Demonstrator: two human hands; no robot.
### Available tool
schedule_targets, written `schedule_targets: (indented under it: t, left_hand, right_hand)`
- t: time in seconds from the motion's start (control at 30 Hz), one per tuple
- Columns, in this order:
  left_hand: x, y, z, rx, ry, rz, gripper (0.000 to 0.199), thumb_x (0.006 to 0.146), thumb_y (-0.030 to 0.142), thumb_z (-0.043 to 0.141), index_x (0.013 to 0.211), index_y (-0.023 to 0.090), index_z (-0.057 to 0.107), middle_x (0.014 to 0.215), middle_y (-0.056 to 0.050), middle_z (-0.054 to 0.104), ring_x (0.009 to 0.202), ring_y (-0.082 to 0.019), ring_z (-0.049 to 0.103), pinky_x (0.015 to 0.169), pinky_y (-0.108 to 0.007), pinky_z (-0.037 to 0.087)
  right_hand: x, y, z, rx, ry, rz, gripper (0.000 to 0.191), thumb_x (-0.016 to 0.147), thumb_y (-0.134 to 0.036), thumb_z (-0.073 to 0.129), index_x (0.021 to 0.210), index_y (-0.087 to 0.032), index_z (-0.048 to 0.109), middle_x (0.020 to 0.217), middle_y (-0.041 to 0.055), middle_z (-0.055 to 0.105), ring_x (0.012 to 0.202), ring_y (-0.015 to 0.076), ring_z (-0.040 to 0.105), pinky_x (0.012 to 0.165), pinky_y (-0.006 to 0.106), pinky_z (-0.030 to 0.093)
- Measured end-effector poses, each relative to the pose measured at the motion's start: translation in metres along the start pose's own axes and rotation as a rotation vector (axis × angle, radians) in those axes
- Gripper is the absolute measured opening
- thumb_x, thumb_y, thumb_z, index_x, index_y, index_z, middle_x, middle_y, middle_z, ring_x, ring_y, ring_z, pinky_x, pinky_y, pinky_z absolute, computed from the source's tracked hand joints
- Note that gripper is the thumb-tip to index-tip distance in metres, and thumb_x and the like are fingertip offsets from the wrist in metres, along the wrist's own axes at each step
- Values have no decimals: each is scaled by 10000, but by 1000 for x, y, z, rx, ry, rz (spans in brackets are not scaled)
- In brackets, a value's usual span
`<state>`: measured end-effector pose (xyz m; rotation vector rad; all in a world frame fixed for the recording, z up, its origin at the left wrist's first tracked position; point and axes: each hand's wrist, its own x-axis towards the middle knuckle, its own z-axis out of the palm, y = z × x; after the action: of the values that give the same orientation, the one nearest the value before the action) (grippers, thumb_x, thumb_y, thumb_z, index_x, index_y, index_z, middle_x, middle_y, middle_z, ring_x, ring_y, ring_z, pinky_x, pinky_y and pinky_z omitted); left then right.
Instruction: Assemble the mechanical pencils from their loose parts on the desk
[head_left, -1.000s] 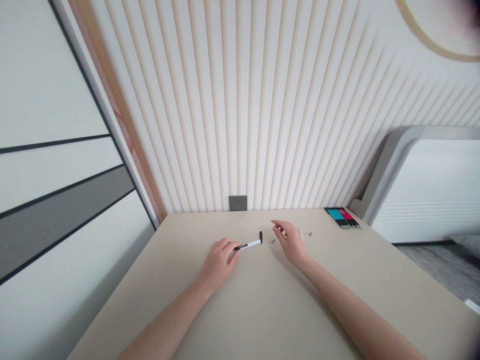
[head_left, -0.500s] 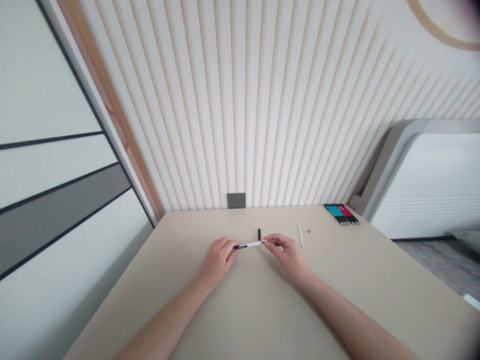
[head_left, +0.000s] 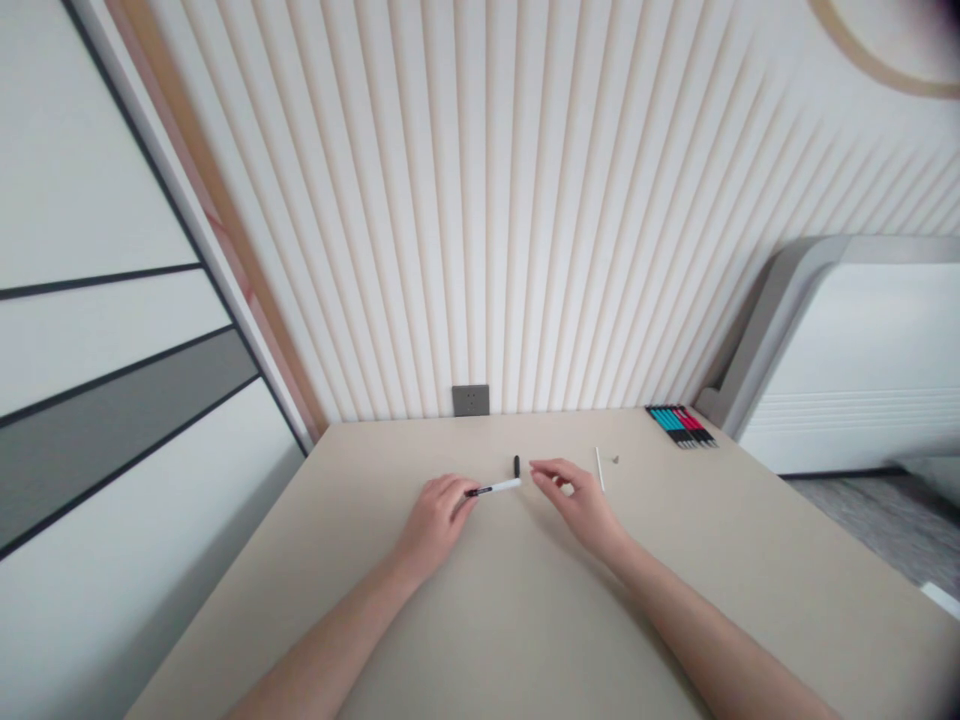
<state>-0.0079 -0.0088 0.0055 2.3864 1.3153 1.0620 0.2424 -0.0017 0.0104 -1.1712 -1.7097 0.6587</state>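
Observation:
My left hand (head_left: 442, 510) is closed around the dark end of a white and black pen (head_left: 501, 487), whose white barrel points right. My right hand (head_left: 574, 497) hovers just right of the pen's white end, apart from it, with thumb and fingers parted and nothing visible between them. A black pen cap (head_left: 517, 467) stands or lies just behind the pen's white end; I cannot tell which. Beyond my right hand, a thin white refill-like stick (head_left: 599, 468) lies on the table, with a small grey piece (head_left: 616, 460) to its right.
Several pens with blue, red and black parts (head_left: 681, 426) lie in a row at the table's (head_left: 450, 620) back right corner. A dark wall socket (head_left: 471, 400) sits just above the back edge. To the right is a pale headboard (head_left: 855, 370).
My right hand has let go of the pen's white end and drawn slightly away, its fingers parting. My left hand still holds the pen in nearly the same place.

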Motion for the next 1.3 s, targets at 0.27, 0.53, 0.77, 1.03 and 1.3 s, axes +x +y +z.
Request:
schedule_targets:
  t: [0.27, 0.53, 0.77, 1.03, 1.3]
  left_hand:
    - [2, -3, -1, -230, 14, -184, 169, 906, 293, 520, 992, 196, 628, 921, -26, 706, 858, -177, 650, 812, -313, 507]
    - [0, 0, -1, 60, -56, 83, 113, 909, 217, 516, 973, 219, 608, 931, -47, 657, 906, -212, 594, 849, -373, 464]
    - [0, -3, -1, 105, -66, 112, 118, 906, 174, 525, 988, 219, 597, 962, -40, 644, 931, -204, 582, 854, -366, 454]
    - [0, -3, -1, 127, -78, 125, 109, 915, 178, 520, 981, 210, 600, 964, -40, 645, 930, -201, 587, 858, -368, 458]
    - [-1, -4, -1, 135, -91, 120, 104, 912, 177, 533, 992, 206, 592, 960, -40, 636, 921, -203, 577, 847, -368, 453]
  right_hand:
    - [9, 36, -42, -823, 53, 190, 271, 905, -258, 466, 983, -201, 719, 993, 122, 654, 910, 249, 613, 760, 334, 437]
    - [7, 48, -43, -1039, -78, 282, 265, 908, -207, 456, 894, -185, 720, 918, 143, 665, 893, 264, 623, 696, 324, 414]
    - [10, 54, -40, -989, -72, 280, 366, 890, -111, 436, 1178, -217, 636, 981, 114, 701, 936, 235, 635, 735, 308, 419]
    - [11, 56, -42, -963, -114, 260, 356, 892, -93, 422, 1153, -159, 654, 975, 136, 681, 931, 235, 631, 803, 315, 415]
    - [15, 62, -34, -573, -49, 140, 374, 861, -90, 425, 1132, -148, 677, 1039, 122, 650, 927, 209, 629, 832, 298, 449]
